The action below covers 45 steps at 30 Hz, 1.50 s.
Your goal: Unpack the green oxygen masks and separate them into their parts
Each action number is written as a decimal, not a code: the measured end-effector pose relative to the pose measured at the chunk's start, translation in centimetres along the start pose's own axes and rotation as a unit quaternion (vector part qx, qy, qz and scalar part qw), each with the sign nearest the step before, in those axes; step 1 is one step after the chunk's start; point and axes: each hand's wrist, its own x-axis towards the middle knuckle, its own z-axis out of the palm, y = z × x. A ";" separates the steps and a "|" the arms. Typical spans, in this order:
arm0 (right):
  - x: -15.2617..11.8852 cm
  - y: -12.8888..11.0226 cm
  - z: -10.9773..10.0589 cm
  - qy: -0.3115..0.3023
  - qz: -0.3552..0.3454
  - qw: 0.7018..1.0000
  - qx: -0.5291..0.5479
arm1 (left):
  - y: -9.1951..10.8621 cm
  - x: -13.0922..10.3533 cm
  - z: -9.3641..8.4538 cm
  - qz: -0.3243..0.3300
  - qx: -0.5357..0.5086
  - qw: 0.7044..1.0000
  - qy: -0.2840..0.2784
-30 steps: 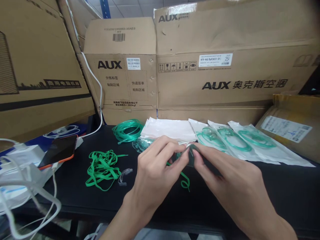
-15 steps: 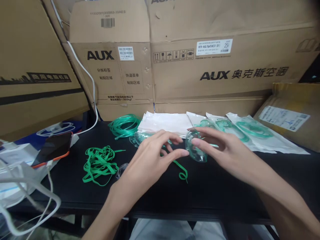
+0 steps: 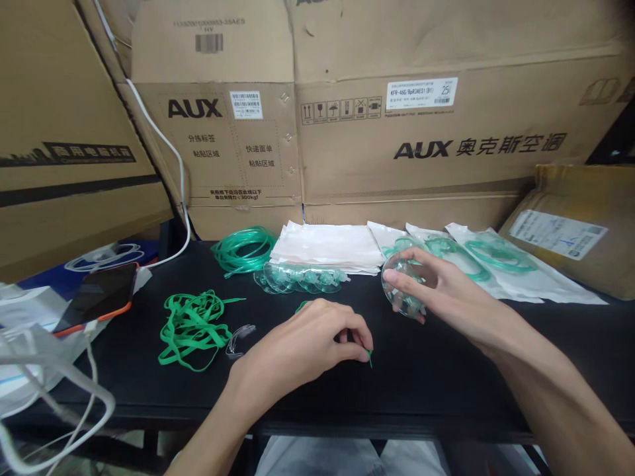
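My right hand (image 3: pixel 421 277) grips a clear oxygen mask (image 3: pixel 399 291) above the black table, thumb on its near side. Low over the table, my left hand (image 3: pixel 322 340) pinches the end of a green elastic strap (image 3: pixel 370 357) between thumb and fingers; most of that strap is hidden behind the hand. A tangle of green straps (image 3: pixel 196 327) lies to the left. Beside it are several thin clear metal-looking strips (image 3: pixel 240 340). Behind my left hand rests a row of clear masks (image 3: pixel 302 277).
Coiled green tubing (image 3: pixel 243 248) and a stack of white pouches (image 3: pixel 327 244) lie at the back. More pouches with green tubing (image 3: pixel 501 254) lie at the right. A phone (image 3: pixel 102 297) and white cables are at the left. Large cardboard boxes (image 3: pixel 347 152) stand behind the table (image 3: pixel 446 390).
My left hand has come down and closed on the green strap's end. My right hand has moved slightly right with the mask, which has turned.
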 end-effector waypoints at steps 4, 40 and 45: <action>-0.4 -0.8 0.3 -0.028 -0.010 0.998 0.064 | 0.1 0.2 -0.2 0.029 -0.023 0.998 0.058; -0.8 -1.7 1.5 -0.040 -0.053 0.994 0.092 | 1.1 0.8 -0.7 0.021 -0.170 0.960 0.221; -0.8 -0.7 1.3 -0.013 -0.051 0.997 0.057 | 1.2 0.9 -0.7 0.001 -0.266 0.951 0.157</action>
